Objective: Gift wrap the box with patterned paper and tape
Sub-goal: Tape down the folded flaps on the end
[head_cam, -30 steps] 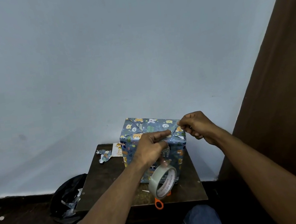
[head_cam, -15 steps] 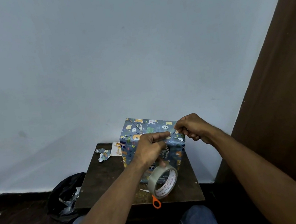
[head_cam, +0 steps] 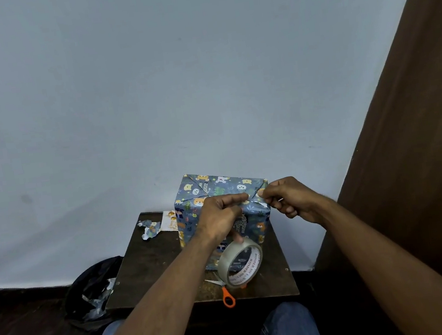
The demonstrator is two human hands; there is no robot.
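head view: blue cardboard-shaped box wrapped in animal-print patterned paper [head_cam: 217, 193] stands upright on dark brown wooden table [head_cam: 153, 263], near wall. left hand [head_cam: 217, 215] over box top edge, forefinger and thumb pinching at paper fold, clear tape roll with white printed core [head_cam: 241, 263] hanging from lower fingers. right hand [head_cam: 285, 198] at box's right top corner, fingers curled, pinching something small at paper; tape strip itself too thin to tell. orange-handled scissors [head_cam: 227, 297] on table's near edge under roll. crumpled paper scraps [head_cam: 149, 228] at table's far left. black bag [head_cam: 92, 291] on floor beside table.
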